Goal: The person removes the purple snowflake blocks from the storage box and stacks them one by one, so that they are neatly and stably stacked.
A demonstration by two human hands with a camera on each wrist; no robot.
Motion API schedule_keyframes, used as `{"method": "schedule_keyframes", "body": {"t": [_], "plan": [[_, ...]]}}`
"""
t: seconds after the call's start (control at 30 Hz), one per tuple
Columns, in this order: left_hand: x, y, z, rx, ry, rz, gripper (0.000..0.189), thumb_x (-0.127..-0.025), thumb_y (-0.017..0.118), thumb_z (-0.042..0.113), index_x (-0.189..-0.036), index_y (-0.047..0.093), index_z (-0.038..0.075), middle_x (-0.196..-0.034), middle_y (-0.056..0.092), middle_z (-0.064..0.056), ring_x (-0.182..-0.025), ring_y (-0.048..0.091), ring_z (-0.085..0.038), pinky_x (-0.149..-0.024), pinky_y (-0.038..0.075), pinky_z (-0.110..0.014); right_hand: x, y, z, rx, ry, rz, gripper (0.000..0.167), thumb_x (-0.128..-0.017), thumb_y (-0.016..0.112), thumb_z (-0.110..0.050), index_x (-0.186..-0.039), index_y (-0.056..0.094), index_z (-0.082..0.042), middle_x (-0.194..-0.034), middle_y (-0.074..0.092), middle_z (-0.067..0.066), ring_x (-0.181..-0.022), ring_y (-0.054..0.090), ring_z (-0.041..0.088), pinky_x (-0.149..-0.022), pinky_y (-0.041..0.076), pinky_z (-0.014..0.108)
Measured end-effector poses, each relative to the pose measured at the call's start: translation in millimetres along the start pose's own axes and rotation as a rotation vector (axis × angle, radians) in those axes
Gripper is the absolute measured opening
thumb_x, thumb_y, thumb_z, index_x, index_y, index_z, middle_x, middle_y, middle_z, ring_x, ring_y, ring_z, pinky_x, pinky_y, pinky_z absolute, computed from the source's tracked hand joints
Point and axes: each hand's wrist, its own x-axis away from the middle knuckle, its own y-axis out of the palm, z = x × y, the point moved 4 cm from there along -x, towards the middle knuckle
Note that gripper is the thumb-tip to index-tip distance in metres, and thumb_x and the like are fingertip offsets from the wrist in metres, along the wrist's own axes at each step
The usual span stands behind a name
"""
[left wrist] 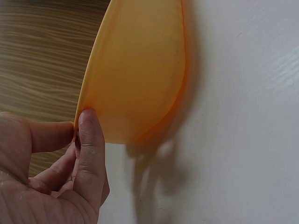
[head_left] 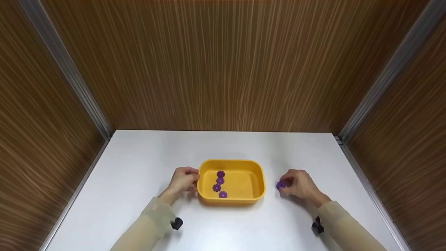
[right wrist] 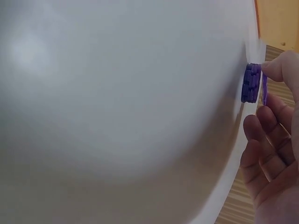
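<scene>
A yellow tray (head_left: 244, 183) with rounded corners stands on the white table. My left hand (head_left: 182, 180) pinches its left rim between thumb and fingers; the left wrist view shows the grip on the tray's edge (left wrist: 135, 70). Inside, several purple flower-shaped discs (head_left: 220, 181) lie in a wavy row toward the left. To the right of the tray, my right hand (head_left: 300, 183) pinches one thin purple disc (right wrist: 265, 88) at its edge. Just under that disc, with a narrow gap, a short stack of purple discs (right wrist: 251, 83) sits on the table.
The white table (head_left: 139, 216) is bordered by wood-grain panels at the back (head_left: 223, 69), left and right, with metal rails (head_left: 71, 69) at the corners. Dark wrist devices (head_left: 177, 223) hang beneath both sleeves.
</scene>
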Motion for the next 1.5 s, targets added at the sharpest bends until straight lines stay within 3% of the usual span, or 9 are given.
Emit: {"method": "schedule_keyframes", "body": {"t": [0.57,0.9,1.27,1.5], "plan": [[-0.1,1.0,1.9,-0.019,0.015,-0.009,0.027,-0.101,0.072,0.009,-0.125,0.08,0.001,-0.109,0.083,-0.016,-0.078,0.074,-0.015,-0.072,0.071,-0.033,1.5,0,4,-0.005,-0.024,0.016,0.03,-0.075,0.1,-0.022,-0.101,0.088,-0.013,-0.087,0.075,-0.005,-0.078,0.063,0.009,-0.073,0.06,0.018],[0.7,1.2,3.1,-0.028,0.006,0.0,0.026,-0.101,0.073,0.009,-0.125,0.079,0.001,-0.107,0.081,-0.013,-0.078,0.073,-0.015,-0.072,0.071,-0.033,-6.9,-9,-6,-0.048,0.04,0.025,0.026,-0.092,0.087,-0.026,-0.112,0.087,-0.01,-0.092,0.075,-0.001,-0.083,0.063,0.015,-0.068,0.057,0.018],[0.7,0.7,2.4,-0.027,0.01,-0.003,0.028,-0.101,0.074,0.01,-0.127,0.079,0.0,-0.113,0.082,-0.018,-0.079,0.074,-0.016,-0.072,0.071,-0.034,-29.2,-12,-53,-0.097,-0.196,0.072,0.023,-0.09,0.082,-0.019,-0.107,0.086,-0.004,-0.097,0.083,0.01,-0.087,0.077,0.035,-0.067,0.059,0.02],[0.4,0.2,3.0,-0.037,0.009,-0.004,0.028,-0.101,0.072,0.009,-0.127,0.079,0.0,-0.109,0.082,-0.015,-0.077,0.073,-0.015,-0.073,0.072,-0.035,-37.6,1,-85,-0.133,-0.34,0.038,0.025,-0.087,0.085,-0.017,-0.107,0.085,-0.003,-0.096,0.083,0.015,-0.085,0.076,0.034,-0.063,0.064,0.028]]}}
